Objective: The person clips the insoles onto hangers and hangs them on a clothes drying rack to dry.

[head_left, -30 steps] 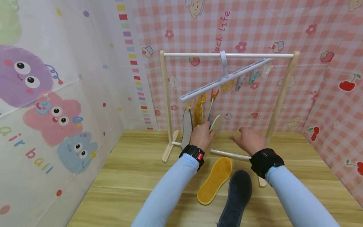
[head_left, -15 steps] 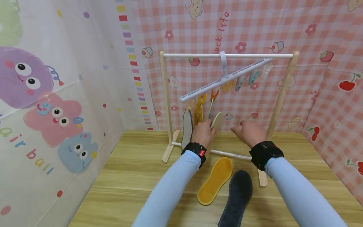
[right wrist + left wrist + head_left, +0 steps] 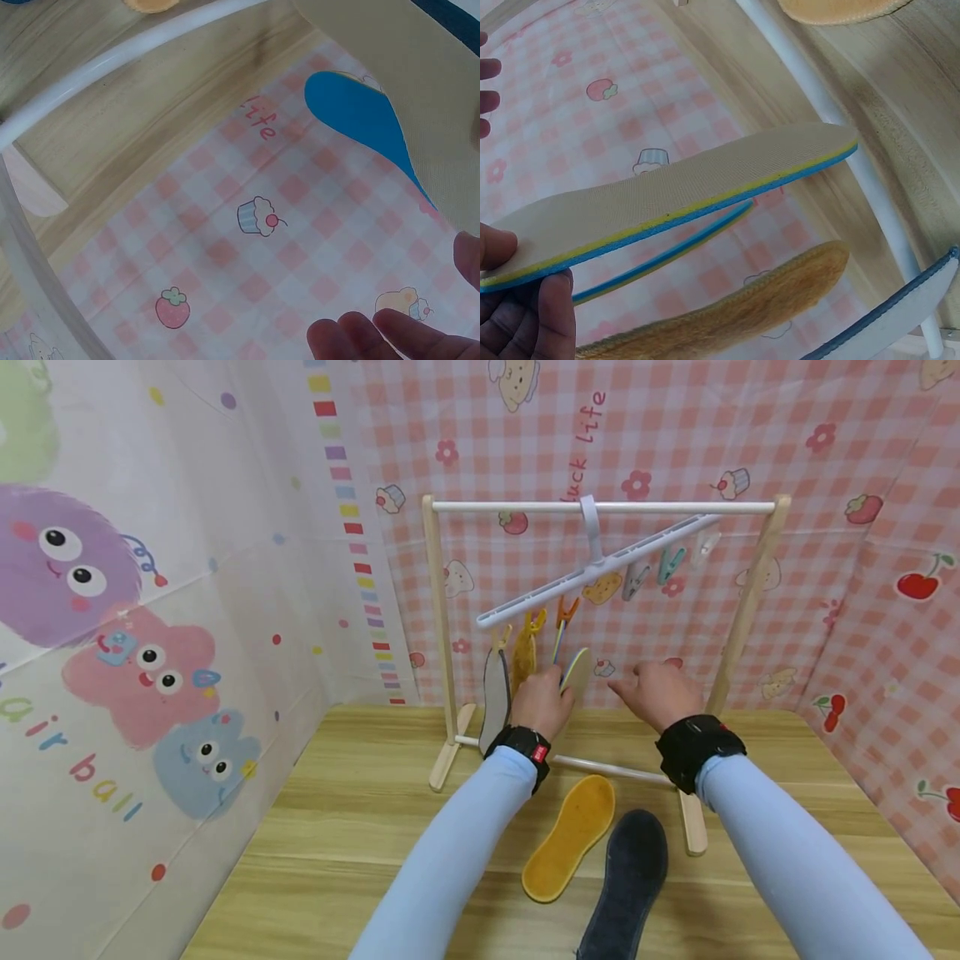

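Observation:
My left hand [image 3: 540,706] pinches a beige insole [image 3: 667,187] with yellow and blue layers along its edge, thumb on top and fingers beneath. This insole stands upright under the tilted hanger [image 3: 600,567]. Just behind it, a blue insole [image 3: 352,116] hangs from an orange clothespin [image 3: 567,610]. To the left, a fuzzy yellow-brown insole [image 3: 523,660] and a grey insole with dark trim [image 3: 495,697] hang from yellow clothespins. My right hand [image 3: 667,693] hovers to the right of the beige insole, fingers relaxed and holding nothing.
A wooden rack with a white top rail [image 3: 510,506] and a lower bar [image 3: 611,768] carries the hanger. Its right half bears a grey [image 3: 636,582], a teal [image 3: 672,564] and a clear clothespin [image 3: 705,548]. A yellow insole [image 3: 570,839] and a dark insole [image 3: 630,877] lie in front.
My left hand has raised the beige insole slightly, moving up and a little to the right. The right hand has also risen slightly.

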